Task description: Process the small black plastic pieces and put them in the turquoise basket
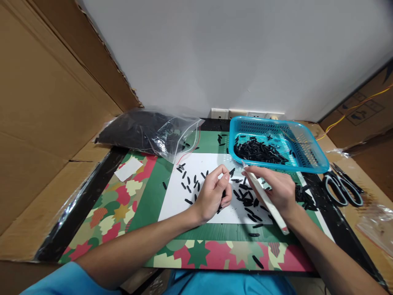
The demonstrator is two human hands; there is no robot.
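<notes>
Right grip (278, 190) pinched the white tool (265, 198) near its tip; left grip (211, 194) curled inward, any contents hidden from me. Light and stiff, the tool seemed best held there.

Whatever may lie within the curled fingers of the left hand (211, 198) is hidden. The right hand (278, 189) holds a white pen-like tool (267, 200) whose far tip is too small to make out. A crumpled clear plastic bag (378, 228) is cut off at right, a blue sleeve (67, 282) at near left.
</notes>
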